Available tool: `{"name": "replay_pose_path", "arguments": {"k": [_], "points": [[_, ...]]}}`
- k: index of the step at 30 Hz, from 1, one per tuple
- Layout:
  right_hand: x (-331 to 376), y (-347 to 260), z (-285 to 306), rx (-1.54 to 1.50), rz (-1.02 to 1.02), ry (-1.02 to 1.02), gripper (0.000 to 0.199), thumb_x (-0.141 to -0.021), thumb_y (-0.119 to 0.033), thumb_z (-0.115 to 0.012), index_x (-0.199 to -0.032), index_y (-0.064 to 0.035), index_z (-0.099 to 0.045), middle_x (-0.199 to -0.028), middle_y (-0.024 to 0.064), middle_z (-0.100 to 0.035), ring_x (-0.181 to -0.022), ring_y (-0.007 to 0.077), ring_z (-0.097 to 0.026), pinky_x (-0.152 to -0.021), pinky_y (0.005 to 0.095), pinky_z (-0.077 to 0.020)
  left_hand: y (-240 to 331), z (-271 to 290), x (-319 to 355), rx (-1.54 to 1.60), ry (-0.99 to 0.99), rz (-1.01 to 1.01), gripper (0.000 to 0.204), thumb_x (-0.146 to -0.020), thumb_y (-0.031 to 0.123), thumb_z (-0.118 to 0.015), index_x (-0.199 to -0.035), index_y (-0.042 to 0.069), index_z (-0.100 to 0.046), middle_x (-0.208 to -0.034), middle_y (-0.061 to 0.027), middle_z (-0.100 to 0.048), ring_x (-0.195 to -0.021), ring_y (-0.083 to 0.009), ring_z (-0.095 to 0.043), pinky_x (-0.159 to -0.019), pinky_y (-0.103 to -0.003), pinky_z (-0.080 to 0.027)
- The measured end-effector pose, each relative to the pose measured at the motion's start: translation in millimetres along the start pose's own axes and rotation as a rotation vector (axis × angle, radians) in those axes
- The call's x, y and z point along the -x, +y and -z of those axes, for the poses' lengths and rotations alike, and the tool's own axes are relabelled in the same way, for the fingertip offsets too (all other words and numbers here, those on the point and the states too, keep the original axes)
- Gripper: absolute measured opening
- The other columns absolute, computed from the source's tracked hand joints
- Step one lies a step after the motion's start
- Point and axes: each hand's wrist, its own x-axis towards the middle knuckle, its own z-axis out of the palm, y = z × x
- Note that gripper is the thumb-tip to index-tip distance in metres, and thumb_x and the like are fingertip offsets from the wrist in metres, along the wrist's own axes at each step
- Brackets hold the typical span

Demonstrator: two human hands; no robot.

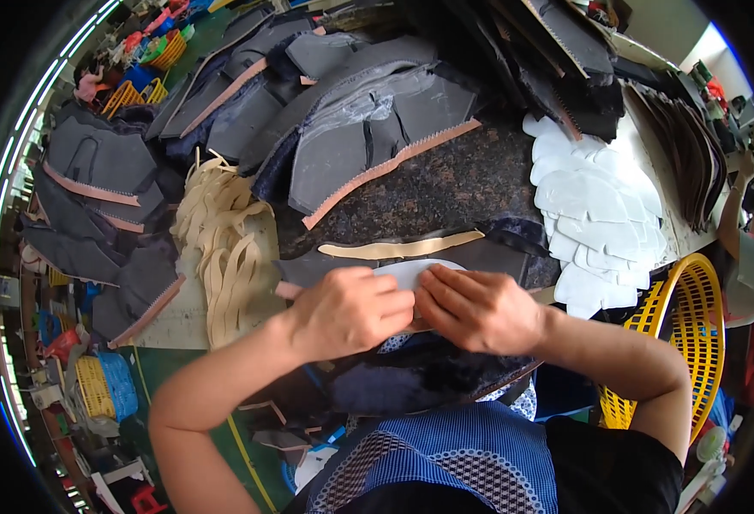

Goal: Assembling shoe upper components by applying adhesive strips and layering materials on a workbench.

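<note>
Left hand (345, 310) curled, right hand (482, 310) angled inward, touching white piece (406, 271)

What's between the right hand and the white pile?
The right end of the dark panel under the right hand lies there, in the head view.

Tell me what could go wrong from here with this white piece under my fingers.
First, the white piece might shift or crease, since the left hand and right hand both have fingers on it. Second, the tan strip lies just beyond those fingers, so a knuckle could nudge it askew. Third, the overlapping white pieces reach close to the right forearm; a brush might slide them.
</note>
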Motion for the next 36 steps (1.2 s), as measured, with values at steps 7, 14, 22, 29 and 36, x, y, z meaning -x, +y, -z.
{"name": "replay_pose_path", "arguments": {"k": [7,14,22,29,36], "points": [[-52,97,98,-0.967,-0.497,-0.167,0.039,-0.085,0.005,-0.053,-0.122,0.0006,-0.064,-0.105,0.0222,-0.074,-0.101,0.0371,-0.072,-0.087,0.0411,-0.0557,-49,96,-64,1.031,-0.277,0.619,0.029,-0.105,0.021,-0.068,-0.123,-0.001,-0.068,-0.1,0.0054,-0.064,-0.098,-0.003,-0.054,-0.085,-0.026,-0.047],[-67,77,144,-0.308,-0.417,-0.035,0.033,-0.08,-0.002,-0.063,-0.113,-0.0024,-0.067,-0.102,0.0192,-0.073,-0.101,0.0397,-0.069,-0.088,0.0451,-0.0556,-31,112,-94,0.795,-0.009,0.425,0.03,-0.106,0.018,-0.066,-0.128,-0.001,-0.068,-0.112,0.001,-0.071,-0.103,-0.0055,-0.059,-0.094,-0.026,-0.049],[19,-43,55,0.017,-0.309,-0.023,0.021,-0.079,-0.012,-0.071,-0.098,-0.0037,-0.066,-0.119,0.0132,-0.07,-0.113,0.0292,-0.066,-0.092,0.0426,-0.0535,80,-28,-14,-0.241,0.239,0.19,0.029,-0.088,0.013,-0.072,-0.113,-0.003,-0.075,-0.114,-0.015,-0.075,-0.101,-0.0242,-0.075,-0.089,-0.036,-0.058],[23,-39,24,-0.146,-0.396,-0.129,0.037,-0.074,-0.012,-0.072,-0.11,-0.0013,-0.068,-0.124,0.0138,-0.068,-0.118,0.0312,-0.064,-0.104,0.0453,-0.0507,25,2,-45,0.462,-0.099,0.677,0.043,-0.092,0.026,-0.074,-0.124,-0.003,-0.067,-0.127,-0.0194,-0.068,-0.114,-0.0365,-0.069,-0.099,-0.045,-0.056],[22,-36,27,-0.248,-0.446,-0.295,0.07,-0.077,-0.023,-0.08,-0.141,-0.0092,-0.056,-0.162,0.0187,-0.041,-0.147,0.036,-0.042,-0.122,0.0496,-0.0363,-52,-24,-87,-0.131,-0.05,0.591,0.058,-0.095,0.043,-0.072,-0.125,-0.006,-0.062,-0.126,-0.0239,-0.065,-0.108,-0.0387,-0.07,-0.094,-0.049,-0.057]]}}
